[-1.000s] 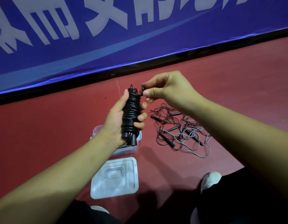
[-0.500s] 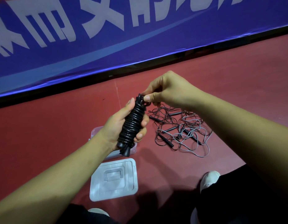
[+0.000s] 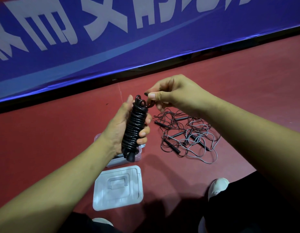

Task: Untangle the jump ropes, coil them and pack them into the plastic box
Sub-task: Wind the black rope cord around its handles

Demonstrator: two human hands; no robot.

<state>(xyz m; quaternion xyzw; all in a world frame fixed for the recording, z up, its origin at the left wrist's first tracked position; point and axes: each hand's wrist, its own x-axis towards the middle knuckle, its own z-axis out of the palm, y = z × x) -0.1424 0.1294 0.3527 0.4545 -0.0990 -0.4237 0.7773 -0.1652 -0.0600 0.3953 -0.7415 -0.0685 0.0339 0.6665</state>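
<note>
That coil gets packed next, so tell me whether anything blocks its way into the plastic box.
Nothing visible does. The lid lies off on the floor, and the plastic box sits open beneath the coiled rope in the left hand; its inside is mostly hidden.

Red floor (image 3: 45, 140) throughout. Blue banner (image 3: 162, 39) with white lettering ran along far side. White shoe (image 3: 218, 187) sat near right, against black trousers (image 3: 255, 207).
</note>
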